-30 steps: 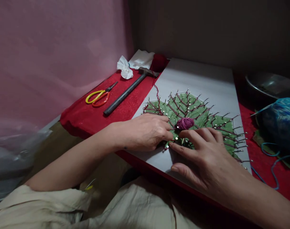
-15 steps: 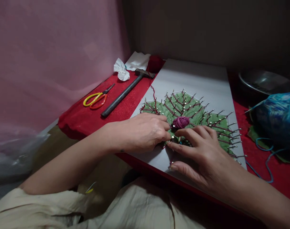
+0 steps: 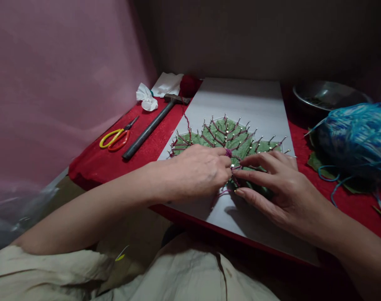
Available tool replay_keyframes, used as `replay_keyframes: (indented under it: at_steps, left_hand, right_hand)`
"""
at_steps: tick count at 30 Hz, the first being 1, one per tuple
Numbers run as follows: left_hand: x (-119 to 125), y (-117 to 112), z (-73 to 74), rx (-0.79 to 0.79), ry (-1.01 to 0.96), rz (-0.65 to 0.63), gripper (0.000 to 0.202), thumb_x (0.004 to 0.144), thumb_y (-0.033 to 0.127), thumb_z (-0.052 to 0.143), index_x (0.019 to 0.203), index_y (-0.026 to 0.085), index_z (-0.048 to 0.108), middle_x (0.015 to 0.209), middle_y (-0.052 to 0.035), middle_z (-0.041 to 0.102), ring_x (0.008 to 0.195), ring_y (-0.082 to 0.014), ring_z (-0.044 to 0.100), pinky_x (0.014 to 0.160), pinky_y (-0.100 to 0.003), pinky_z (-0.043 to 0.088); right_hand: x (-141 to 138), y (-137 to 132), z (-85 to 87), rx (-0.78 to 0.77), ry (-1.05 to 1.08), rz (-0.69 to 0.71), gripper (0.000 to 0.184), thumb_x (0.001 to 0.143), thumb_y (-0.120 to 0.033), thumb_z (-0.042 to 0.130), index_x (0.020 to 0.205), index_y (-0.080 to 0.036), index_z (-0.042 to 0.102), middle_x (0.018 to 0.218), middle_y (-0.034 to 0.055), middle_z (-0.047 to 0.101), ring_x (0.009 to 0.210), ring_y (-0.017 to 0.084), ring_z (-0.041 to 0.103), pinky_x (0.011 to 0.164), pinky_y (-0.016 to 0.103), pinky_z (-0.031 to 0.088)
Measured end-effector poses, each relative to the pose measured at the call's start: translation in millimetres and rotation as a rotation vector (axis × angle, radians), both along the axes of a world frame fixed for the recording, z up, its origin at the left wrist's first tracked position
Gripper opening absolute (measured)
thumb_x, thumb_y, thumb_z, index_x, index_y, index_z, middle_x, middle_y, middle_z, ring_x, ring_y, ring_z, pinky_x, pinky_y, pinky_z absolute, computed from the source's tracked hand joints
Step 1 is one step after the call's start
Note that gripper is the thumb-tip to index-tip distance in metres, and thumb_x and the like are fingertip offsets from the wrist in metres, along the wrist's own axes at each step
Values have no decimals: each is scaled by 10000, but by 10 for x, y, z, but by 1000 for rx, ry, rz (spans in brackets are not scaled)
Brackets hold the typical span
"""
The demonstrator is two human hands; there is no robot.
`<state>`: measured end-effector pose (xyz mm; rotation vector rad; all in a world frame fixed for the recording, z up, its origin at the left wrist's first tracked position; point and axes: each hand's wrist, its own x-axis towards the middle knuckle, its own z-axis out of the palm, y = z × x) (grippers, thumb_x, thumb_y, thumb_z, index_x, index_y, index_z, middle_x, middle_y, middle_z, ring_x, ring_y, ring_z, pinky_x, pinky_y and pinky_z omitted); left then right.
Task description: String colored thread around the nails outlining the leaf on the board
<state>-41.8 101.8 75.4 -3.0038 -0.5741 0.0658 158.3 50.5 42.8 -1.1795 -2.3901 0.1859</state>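
Observation:
A green leaf [image 3: 223,127] lies on a white board [image 3: 246,90], with several upright nails [image 3: 240,133] around its outline and along its veins. Dark reddish yarn runs between the nails. My left hand [image 3: 203,173] is closed over the near part of the leaf, and a bit of the purple yarn ball [image 3: 228,153] shows at its fingers; the rest is hidden. My right hand [image 3: 272,179] rests on the leaf's right side, its fingers stretched and apart, the tips by the nails and yarn near the stem. A loose purple strand [image 3: 223,192] trails onto the board.
On the red cloth at left lie a hammer [image 3: 149,129] and yellow-and-orange-handled scissors [image 3: 118,136]. Behind them are crumpled white tissue [image 3: 146,98] and a red yarn ball [image 3: 189,85]. A metal bowl [image 3: 328,92] and a blue yarn skein [image 3: 359,140] stand at right.
The view has shifted, so the board appears further left. My left hand now covers most of the purple yarn ball, which lay exposed before. A loose purple strand shows below my fingers.

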Motion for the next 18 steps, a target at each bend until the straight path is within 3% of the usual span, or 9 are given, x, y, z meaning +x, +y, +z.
replay_keyframes:
  at_steps: [10, 18]
  left_hand:
    - [-47, 130, -177, 122, -148, 106, 174, 877, 201, 495, 771, 158, 625, 772, -21, 627, 731, -136, 535, 567, -235, 366]
    - [34, 106, -140, 170, -77, 91, 158, 883, 189, 473, 812, 173, 614, 835, -25, 638, 738, -138, 555, 540, -231, 351]
  right_hand:
    - [18, 67, -50, 36, 19, 59, 253, 860, -292, 528, 1056, -253, 683, 996, 89, 602, 930, 226, 496, 836, 433, 361]
    - [-58, 121, -54, 74, -49, 65, 246, 864, -207, 469, 899, -220, 712, 842, 79, 555, 822, 206, 450, 783, 411, 325]
